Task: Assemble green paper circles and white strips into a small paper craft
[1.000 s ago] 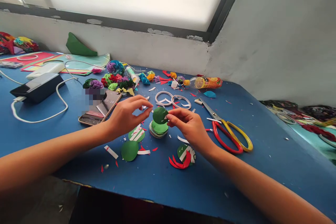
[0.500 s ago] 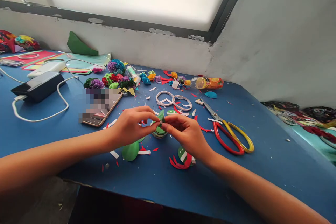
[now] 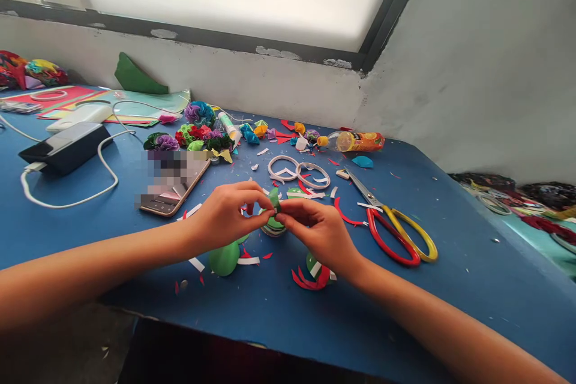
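Observation:
Between my two hands is a small green paper piece [image 3: 274, 197], folded or curled, held up off the table. My left hand [image 3: 236, 210] pinches it from the left with thumb and forefinger. From the right, the thumb and fingertips of my right hand [image 3: 315, 222] close on its other side. Just below the fingertips sits a round stack of green paper [image 3: 273, 227], partly covered by the hands. A green paper disc [image 3: 224, 260] lies under my left wrist. Red and white paper strips [image 3: 314, 279] lie beside my right wrist.
Scissors [image 3: 396, 231] with red and yellow handles lie right of my right hand. Two white rings [image 3: 283, 168], a phone [image 3: 175, 186], a glue stick [image 3: 228, 126], ruffled paper flowers [image 3: 199, 114] and a drink bottle [image 3: 353, 141] lie farther back. A cabled black box [image 3: 67, 147] stands left.
Almost nothing differs. The fingertips have shifted very slightly on the green paper piece, and the view has moved a touch.

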Demonstrator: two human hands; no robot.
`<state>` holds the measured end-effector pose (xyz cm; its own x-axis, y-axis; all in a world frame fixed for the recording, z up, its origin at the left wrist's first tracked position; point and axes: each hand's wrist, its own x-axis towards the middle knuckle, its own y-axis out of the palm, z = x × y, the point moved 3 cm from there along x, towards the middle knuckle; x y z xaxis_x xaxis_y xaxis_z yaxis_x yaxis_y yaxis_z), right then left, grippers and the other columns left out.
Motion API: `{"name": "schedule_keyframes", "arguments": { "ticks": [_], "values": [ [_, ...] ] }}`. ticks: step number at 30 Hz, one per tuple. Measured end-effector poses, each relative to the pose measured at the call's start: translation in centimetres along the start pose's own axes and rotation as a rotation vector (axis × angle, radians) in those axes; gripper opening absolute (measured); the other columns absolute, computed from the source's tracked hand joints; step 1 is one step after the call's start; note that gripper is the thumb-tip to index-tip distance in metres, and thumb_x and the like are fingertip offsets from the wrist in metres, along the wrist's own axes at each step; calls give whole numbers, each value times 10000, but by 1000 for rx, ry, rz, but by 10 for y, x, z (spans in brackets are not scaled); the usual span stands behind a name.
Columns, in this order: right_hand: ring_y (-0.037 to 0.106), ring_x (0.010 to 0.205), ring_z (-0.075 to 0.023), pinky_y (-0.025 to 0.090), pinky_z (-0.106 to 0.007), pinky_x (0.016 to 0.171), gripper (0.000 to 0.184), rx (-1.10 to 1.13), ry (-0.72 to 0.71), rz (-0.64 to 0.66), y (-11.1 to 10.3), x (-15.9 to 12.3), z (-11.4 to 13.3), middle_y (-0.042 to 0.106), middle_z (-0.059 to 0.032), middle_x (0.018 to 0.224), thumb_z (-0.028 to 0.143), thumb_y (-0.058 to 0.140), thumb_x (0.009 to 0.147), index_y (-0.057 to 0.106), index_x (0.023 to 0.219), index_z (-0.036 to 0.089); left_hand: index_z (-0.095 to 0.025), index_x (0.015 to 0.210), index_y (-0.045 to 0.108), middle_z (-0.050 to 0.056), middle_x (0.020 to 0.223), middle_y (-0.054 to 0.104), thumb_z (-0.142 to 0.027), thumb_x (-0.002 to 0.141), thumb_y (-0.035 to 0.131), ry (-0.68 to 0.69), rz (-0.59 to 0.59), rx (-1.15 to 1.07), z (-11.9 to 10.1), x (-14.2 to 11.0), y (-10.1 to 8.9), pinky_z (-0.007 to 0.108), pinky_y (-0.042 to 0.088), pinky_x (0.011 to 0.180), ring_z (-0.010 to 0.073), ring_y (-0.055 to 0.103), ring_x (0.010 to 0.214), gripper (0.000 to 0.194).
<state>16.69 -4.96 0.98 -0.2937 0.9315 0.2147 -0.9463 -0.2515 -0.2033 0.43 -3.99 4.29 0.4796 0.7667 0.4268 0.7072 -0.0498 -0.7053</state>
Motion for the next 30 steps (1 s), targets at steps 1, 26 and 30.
{"name": "schedule_keyframes", "arguments": {
  "ticks": [1,26,30],
  "values": [
    [654,805,-121,555,-235,765,241,-7,6,-2,0,0,0,677,-27,893,299,630,724,633,933,178,-169,777,654,-5,778,621,-236,759,577,35,-8,28,0,-1,0,103,403,527,17,505,600,104],
    [595,769,-85,497,-223,746,91,-400,-248,38,-1,-4,5,611,-8,819,255,495,827,524,877,185,-159,789,669,8,752,615,-228,761,570,100,41,13,2,-3,6,99,415,520,21,522,599,124],
    [593,778,-86,506,-230,752,90,-393,-252,36,-1,-5,4,605,-11,826,252,491,828,521,884,189,-162,793,662,6,765,615,-245,770,562,97,45,15,2,-3,5,103,411,524,24,518,608,132]
  ]
}}
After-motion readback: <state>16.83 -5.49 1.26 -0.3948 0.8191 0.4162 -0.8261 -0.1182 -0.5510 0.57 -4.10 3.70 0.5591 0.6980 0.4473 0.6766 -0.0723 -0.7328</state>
